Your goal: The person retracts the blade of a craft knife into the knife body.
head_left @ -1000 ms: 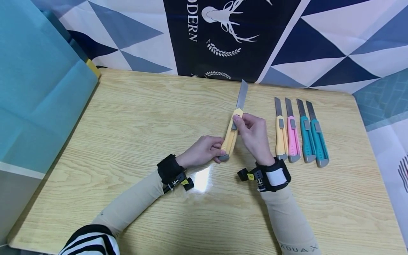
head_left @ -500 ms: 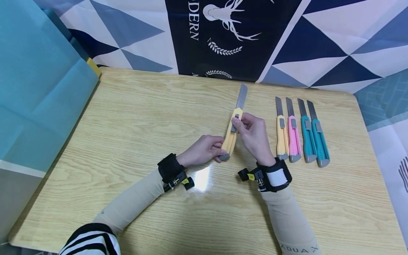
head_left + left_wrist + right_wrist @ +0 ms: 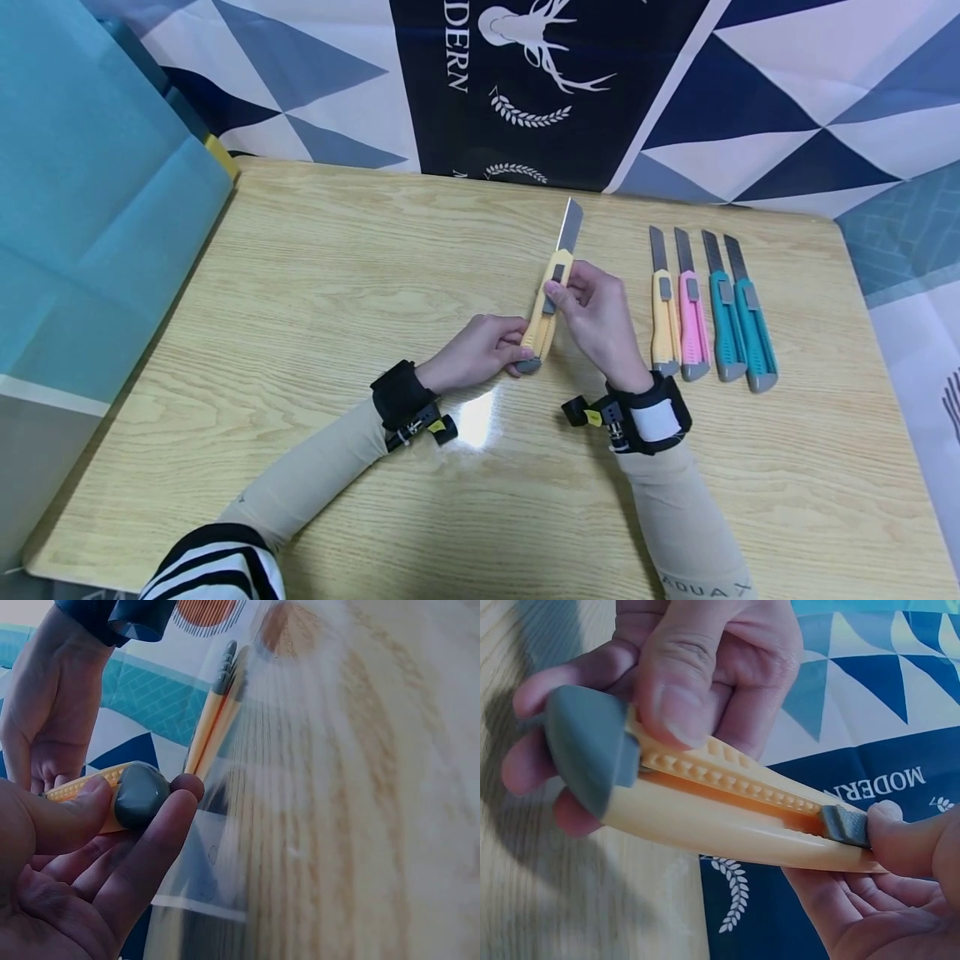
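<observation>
A yellow utility knife (image 3: 537,333) is held in both hands above the table's middle, its blade (image 3: 570,227) extended toward the far edge. My left hand (image 3: 483,350) grips the handle near its grey end cap (image 3: 589,746), thumb on one side and fingers beneath. With my right hand (image 3: 596,317) I hold the handle's upper part, thumb against the grey slider (image 3: 846,826). Off to the right, a second yellow utility knife (image 3: 663,321), a pink one (image 3: 692,325) and two teal ones (image 3: 725,329) lie side by side, blades extended and pointing away.
The wooden table (image 3: 322,275) meets a patterned cloth backdrop (image 3: 517,92) along its far edge. A light-blue covered block (image 3: 97,208) borders the left side. Both wrists wear black straps (image 3: 648,412) with small cameras.
The slider has moved down the handle under my right thumb, and less blade sticks out of the held knife. My left hand keeps its grip; the other knives stay put.
</observation>
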{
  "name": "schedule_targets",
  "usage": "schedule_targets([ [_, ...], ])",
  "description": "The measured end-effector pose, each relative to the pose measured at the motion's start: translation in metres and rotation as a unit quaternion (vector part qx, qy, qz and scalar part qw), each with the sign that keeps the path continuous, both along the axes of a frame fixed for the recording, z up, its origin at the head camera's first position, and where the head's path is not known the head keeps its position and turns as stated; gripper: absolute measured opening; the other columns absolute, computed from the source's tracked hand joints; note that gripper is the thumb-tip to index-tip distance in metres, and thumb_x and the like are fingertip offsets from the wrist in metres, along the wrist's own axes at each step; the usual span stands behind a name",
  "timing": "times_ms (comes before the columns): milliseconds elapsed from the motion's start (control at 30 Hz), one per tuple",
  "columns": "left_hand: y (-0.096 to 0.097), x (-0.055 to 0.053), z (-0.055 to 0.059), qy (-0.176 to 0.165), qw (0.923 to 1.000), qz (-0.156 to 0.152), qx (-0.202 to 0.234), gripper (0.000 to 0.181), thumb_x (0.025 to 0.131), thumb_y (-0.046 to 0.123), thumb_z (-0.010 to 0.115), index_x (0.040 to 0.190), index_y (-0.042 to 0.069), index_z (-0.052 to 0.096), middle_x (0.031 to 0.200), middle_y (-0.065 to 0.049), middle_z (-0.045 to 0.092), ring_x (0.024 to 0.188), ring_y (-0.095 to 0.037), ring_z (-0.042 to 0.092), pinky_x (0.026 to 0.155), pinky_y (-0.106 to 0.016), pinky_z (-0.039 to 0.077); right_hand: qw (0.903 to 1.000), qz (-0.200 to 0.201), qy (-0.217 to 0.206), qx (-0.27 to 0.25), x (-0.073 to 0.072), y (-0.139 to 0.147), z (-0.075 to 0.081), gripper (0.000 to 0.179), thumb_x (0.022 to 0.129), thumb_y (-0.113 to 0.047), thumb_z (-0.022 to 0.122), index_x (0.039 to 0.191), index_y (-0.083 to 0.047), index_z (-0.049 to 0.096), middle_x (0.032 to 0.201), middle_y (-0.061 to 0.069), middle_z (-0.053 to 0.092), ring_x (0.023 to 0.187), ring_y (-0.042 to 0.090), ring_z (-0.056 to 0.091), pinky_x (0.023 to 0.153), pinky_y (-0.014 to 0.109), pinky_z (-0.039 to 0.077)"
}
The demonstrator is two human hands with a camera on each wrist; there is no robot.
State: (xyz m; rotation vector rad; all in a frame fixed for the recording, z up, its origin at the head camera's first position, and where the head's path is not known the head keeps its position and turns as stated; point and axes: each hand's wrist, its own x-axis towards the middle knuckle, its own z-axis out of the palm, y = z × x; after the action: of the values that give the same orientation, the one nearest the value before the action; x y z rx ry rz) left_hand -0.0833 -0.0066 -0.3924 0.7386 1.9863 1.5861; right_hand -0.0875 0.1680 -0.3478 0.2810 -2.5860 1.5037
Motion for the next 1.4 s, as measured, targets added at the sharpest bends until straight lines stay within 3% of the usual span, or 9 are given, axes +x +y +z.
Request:
schedule_targets([
  [133, -0.002, 0.004, 0.018, 0.000, 1.0000, -0.005, -0.002, 0.017, 0.088, -0.006, 0.056, 0.105, -0.010, 0.057, 0.093, -0.024, 0.067, 0.077, -0.031, 0.065, 0.066, -0.044, 0.059, 0.9999, 0.008, -0.011, 0.007, 0.000, 0.000, 0.001, 0.012, 0.088, -0.009, 0.063, 0.098, -0.001, 0.062, 0.079, 0.007, 0.068, 0.062, 0.013, 0.058, 0.042, 0.015, 0.038],
  [300, -0.004, 0.004, 0.025, -0.011, 0.9999, -0.008, 0.001, 0.021, 0.089, -0.007, 0.055, 0.109, -0.012, 0.055, 0.095, -0.024, 0.067, 0.080, -0.028, 0.065, 0.068, -0.041, 0.059, 0.9997, 0.013, -0.020, -0.008, -0.001, 0.001, 0.001, 0.017, 0.087, -0.005, 0.064, 0.103, -0.001, 0.060, 0.086, 0.008, 0.068, 0.071, 0.012, 0.061, 0.050, 0.013, 0.044],
  [400, -0.004, 0.002, 0.024, -0.024, 0.9996, -0.011, 0.014, 0.022, 0.089, -0.008, 0.054, 0.111, -0.013, 0.054, 0.097, -0.027, 0.066, 0.083, -0.030, 0.064, 0.069, -0.043, 0.059, 0.9995, 0.009, -0.023, -0.018, -0.002, 0.000, -0.001, 0.018, 0.089, -0.009, 0.062, 0.104, 0.000, 0.061, 0.087, 0.011, 0.069, 0.072, 0.014, 0.062, 0.048, 0.013, 0.043],
  [567, -0.002, -0.005, 0.005, -0.026, 0.9994, 0.001, 0.021, 0.027, 0.090, -0.005, 0.055, 0.116, -0.009, 0.053, 0.097, -0.023, 0.067, 0.080, -0.029, 0.065, 0.069, -0.043, 0.059, 0.9985, -0.003, -0.051, -0.018, -0.003, 0.000, -0.005, 0.025, 0.094, -0.023, 0.057, 0.095, 0.001, 0.066, 0.076, 0.015, 0.068, 0.062, 0.021, 0.060, 0.046, 0.016, 0.046],
  [667, -0.001, -0.008, -0.004, -0.022, 0.9996, 0.016, 0.012, 0.030, 0.089, 0.000, 0.058, 0.118, -0.005, 0.054, 0.097, -0.018, 0.068, 0.078, -0.023, 0.066, 0.067, -0.037, 0.059, 0.9974, -0.009, -0.069, -0.018, -0.003, 0.001, -0.006, 0.031, 0.095, -0.027, 0.054, 0.092, 0.001, 0.067, 0.071, 0.016, 0.066, 0.062, 0.023, 0.060, 0.052, 0.021, 0.054],
  [800, 0.000, -0.009, -0.005, -0.018, 0.9989, 0.042, 0.007, 0.026, 0.088, 0.002, 0.061, 0.114, -0.003, 0.058, 0.095, -0.015, 0.069, 0.076, -0.015, 0.066, 0.065, -0.031, 0.059, 0.9973, -0.013, -0.067, -0.029, -0.002, 0.000, -0.005, 0.030, 0.097, -0.022, 0.050, 0.094, 0.004, 0.067, 0.076, 0.018, 0.065, 0.066, 0.024, 0.062, 0.055, 0.025, 0.057],
  [967, -0.002, -0.010, 0.002, -0.023, 0.9973, 0.069, 0.011, 0.020, 0.086, 0.005, 0.064, 0.104, -0.004, 0.063, 0.092, -0.016, 0.069, 0.077, -0.013, 0.066, 0.066, -0.033, 0.060, 0.9977, -0.016, -0.041, -0.051, 0.004, -0.005, 0.012, 0.026, 0.097, -0.009, 0.048, 0.093, 0.013, 0.063, 0.080, 0.027, 0.064, 0.066, 0.030, 0.063, 0.054, 0.021, 0.057],
  [1167, -0.003, -0.012, -0.003, -0.006, 0.9964, 0.084, -0.009, 0.019, 0.083, 0.012, 0.069, 0.099, 0.002, 0.068, 0.086, -0.008, 0.071, 0.075, -0.008, 0.065, 0.065, -0.031, 0.059, 0.9970, -0.015, -0.035, -0.067, 0.003, -0.001, 0.012, 0.025, 0.096, -0.009, 0.051, 0.096, 0.012, 0.064, 0.083, 0.024, 0.065, 0.067, 0.026, 0.063, 0.055, 0.020, 0.057],
  [1400, -0.005, -0.012, -0.005, 0.002, 0.9953, 0.095, -0.018, 0.015, 0.082, 0.014, 0.070, 0.095, 0.005, 0.070, 0.082, -0.004, 0.071, 0.072, -0.009, 0.065, 0.062, -0.030, 0.059, 0.9951, -0.017, -0.028, -0.094, 0.010, -0.003, 0.024, 0.021, 0.093, -0.006, 0.055, 0.099, 0.013, 0.064, 0.089, 0.028, 0.064, 0.073, 0.031, 0.063, 0.058, 0.023, 0.058],
])
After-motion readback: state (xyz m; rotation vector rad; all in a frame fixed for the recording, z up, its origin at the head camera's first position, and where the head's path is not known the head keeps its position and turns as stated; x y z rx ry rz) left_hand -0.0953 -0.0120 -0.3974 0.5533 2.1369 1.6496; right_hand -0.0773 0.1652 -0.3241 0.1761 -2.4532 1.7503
